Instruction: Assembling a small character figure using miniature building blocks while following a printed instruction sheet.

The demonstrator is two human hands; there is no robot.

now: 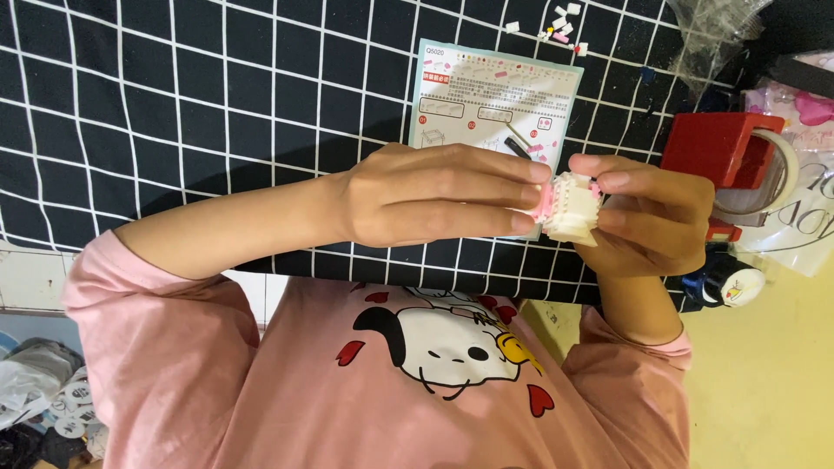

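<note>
Holding a small pink-and-white brick model (566, 207) between both hands, head view only. Left hand (434, 195) reaching in from the left side of frame, fingers stretched flat, fingertips (532, 174) pinching the model's pink side. Right hand (656, 221) cupped around the model's white side, thumb and fingers closed on it. Hands together, both clamped on the model, held up above the tabletop (174, 104), not resting on it.

Places relative to the model: instruction leaflet (495, 91) lying flat on the black white-grid tabletop cover just behind it, partly hidden by the left hand. Loose small bricks (560, 26), white and pink, scattered past the leaflet's far edge. Clear plastic bag (712, 30) crumpled further off, toward the frame's upper right. Red tape dispenser (721, 148) with a roll of clear tape just beyond the right hand. Small dark round bottle with a white cap (725, 282) below the right hand's wrist, near the tabletop edge. Pink sweatshirt (417, 382) with a cartoon dog print filling the lower frame, sleeves pushed up on both forearms. Pile of cloth and bags (39, 404) well apart at lower left.
</note>
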